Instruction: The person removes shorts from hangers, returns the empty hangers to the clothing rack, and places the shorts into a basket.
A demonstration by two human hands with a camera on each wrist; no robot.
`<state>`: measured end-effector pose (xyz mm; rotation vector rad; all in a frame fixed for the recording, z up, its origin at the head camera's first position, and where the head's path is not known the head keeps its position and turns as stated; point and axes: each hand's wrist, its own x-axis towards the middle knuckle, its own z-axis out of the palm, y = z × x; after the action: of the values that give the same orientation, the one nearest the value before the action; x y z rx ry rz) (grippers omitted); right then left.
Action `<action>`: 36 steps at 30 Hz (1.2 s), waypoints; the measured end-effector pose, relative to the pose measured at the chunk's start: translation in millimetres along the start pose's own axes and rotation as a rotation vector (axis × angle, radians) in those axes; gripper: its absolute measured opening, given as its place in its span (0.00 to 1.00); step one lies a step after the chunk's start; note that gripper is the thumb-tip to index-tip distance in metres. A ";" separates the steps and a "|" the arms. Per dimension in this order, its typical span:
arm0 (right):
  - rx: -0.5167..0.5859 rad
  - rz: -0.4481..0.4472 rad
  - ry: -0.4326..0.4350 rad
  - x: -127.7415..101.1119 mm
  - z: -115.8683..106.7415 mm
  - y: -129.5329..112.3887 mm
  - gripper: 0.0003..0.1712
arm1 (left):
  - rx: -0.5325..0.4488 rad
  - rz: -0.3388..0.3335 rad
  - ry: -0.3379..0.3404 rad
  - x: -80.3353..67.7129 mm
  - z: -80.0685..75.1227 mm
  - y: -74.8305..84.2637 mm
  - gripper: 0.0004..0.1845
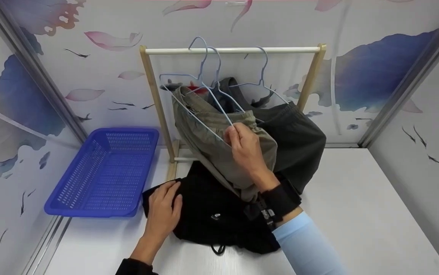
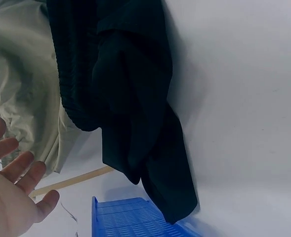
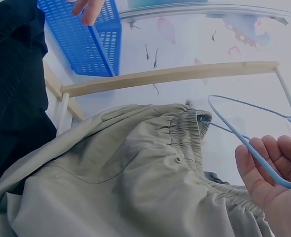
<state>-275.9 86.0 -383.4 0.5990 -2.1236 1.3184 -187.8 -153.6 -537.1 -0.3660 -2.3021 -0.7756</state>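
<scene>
The right hand [image 1: 247,147] reaches up to the small wooden garment rack with a white rail [image 1: 234,50] at the far middle of the white surface [image 1: 357,214], and its fingers [image 3: 271,155] are curled round the lower wire of a pale blue wire hanger [image 1: 204,86] that carries a pair of olive-green trousers with an elastic waistband [image 1: 219,141]. The trousers hang tilted toward the near side, their waistband gathered around the hanger's wire, as the right wrist view shows. Just right of them on the same rail hangs a dark grey garment [image 1: 295,133] on another pale blue wire hanger [image 1: 261,76]. The left hand [image 1: 164,212] lies flat with fingers straight on the left edge of a black fabric garment [image 1: 211,214], which is spread on the surface in front of the rack, below the hanging trousers. A blue perforated plastic basket [image 1: 104,172] stands on the surface to the left, near the black garment's left edge and beside the rack's left post. The walls around carry a print of blue and pink petals.
</scene>
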 end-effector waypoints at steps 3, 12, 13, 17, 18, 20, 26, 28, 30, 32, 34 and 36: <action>-0.001 -0.006 0.001 2.4 1.8 -0.7 0.15 | 0.002 0.004 0.000 0.7 -0.1 -0.6 0.17; -0.006 -0.006 -0.013 3.2 7.5 0.6 0.14 | -0.001 0.006 -0.001 0.5 -1.2 -0.7 0.17; -0.005 -0.006 -0.016 3.0 8.2 1.3 0.14 | -0.001 0.006 0.000 0.3 -1.3 -0.6 0.17; -0.009 -0.014 -0.021 2.1 10.5 2.6 0.13 | 0.001 0.005 0.000 -0.6 -1.6 -0.8 0.17; -0.011 -0.017 -0.021 2.0 11.0 2.8 0.13 | 0.002 0.006 0.001 -0.9 -1.6 -0.8 0.17; -0.016 -0.023 -0.024 2.2 11.8 2.6 0.13 | 0.006 0.005 0.002 -1.8 -1.6 -1.0 0.18; -0.039 -0.027 -0.063 3.0 13.5 -0.1 0.13 | 0.008 -0.008 -0.006 -3.7 -1.7 -0.6 0.17; -0.042 -0.016 -0.074 2.7 13.7 -0.7 0.13 | 0.007 -0.009 -0.010 -3.9 -1.8 -0.7 0.17; -0.044 -0.004 -0.083 2.3 13.8 -1.5 0.13 | 0.006 -0.010 -0.012 -3.9 -1.9 -0.7 0.17; -0.043 0.006 -0.098 2.1 13.8 -2.0 0.13 | 0.005 -0.014 -0.013 -4.0 -2.2 -0.7 0.17; -0.040 0.009 -0.115 2.5 14.0 -2.7 0.13 | 0.004 -0.017 -0.013 -4.2 -2.3 -0.7 0.17; -0.036 0.015 -0.136 2.6 14.2 -3.1 0.13 | 0.004 -0.020 -0.015 -4.5 -2.3 -0.7 0.17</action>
<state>-279.1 71.6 -384.6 0.6763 -2.2598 1.2764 -183.6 -155.8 -539.1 -0.3489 -2.3236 -0.7805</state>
